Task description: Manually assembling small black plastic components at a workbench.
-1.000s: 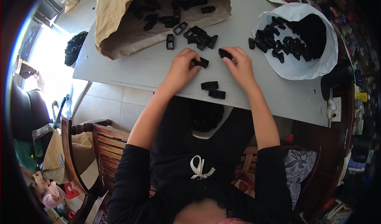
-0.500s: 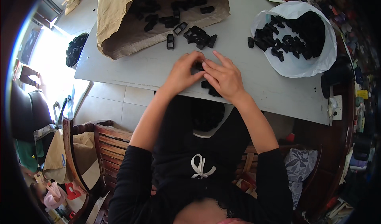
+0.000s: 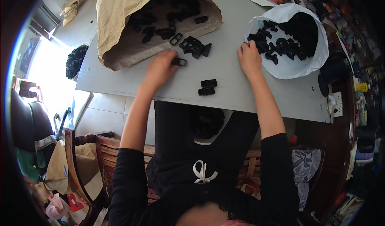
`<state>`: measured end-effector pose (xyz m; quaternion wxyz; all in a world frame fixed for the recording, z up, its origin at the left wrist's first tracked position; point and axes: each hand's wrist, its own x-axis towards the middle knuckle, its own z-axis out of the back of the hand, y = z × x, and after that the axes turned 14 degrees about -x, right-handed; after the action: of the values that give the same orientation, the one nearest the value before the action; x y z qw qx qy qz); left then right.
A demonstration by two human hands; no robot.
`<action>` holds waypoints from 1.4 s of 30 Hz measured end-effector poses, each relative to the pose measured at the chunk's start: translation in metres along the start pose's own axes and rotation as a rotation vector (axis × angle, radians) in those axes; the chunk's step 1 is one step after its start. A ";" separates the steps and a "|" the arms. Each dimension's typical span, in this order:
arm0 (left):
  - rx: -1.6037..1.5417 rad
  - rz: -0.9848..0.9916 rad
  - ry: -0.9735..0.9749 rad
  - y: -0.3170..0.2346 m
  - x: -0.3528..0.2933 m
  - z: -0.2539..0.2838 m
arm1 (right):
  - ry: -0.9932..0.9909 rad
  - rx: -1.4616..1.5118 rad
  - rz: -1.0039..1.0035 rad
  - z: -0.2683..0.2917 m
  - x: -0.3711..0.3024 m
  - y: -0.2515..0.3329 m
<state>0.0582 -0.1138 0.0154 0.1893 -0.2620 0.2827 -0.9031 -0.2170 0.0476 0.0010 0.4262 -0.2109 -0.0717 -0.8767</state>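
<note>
Pinched in my left hand is a small black plastic buckle piece, a rectangular frame with a window, just above the table in front of the brown paper bag. My right hand reaches to the left rim of the white plastic bag, its fingers curled down on a black plastic piece that they mostly cover. Forked black pieces lie heaped in that bag. Between my hands, near the table's front edge, two black buckle pieces lie side by side. More frame pieces lie at the paper bag's mouth.
Inside the paper bag are many more black pieces. The grey table ends close to my lap. A dark-filled bag stands beyond its left edge. Wooden chair slats show at left, and a wall socket at right.
My hands were together near the table's front edge and have parted. The left moved left with a buckle piece; the right moved to the white bag. The two pieces between them are now uncovered.
</note>
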 end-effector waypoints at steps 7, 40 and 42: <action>-0.283 -0.031 0.077 -0.036 -0.007 -0.042 | -0.081 0.216 0.051 0.000 -0.032 0.016; -0.330 -0.074 -0.001 -0.041 -0.008 -0.060 | -0.038 0.737 0.415 0.052 -0.065 0.057; -0.324 -0.080 0.002 -0.042 -0.008 -0.060 | -0.050 0.720 0.431 0.050 -0.065 0.058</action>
<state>0.0213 -0.0534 -0.0039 0.1079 -0.2991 0.4143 -0.8528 -0.1210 0.0727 0.0148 0.6447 -0.0800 -0.3381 -0.6809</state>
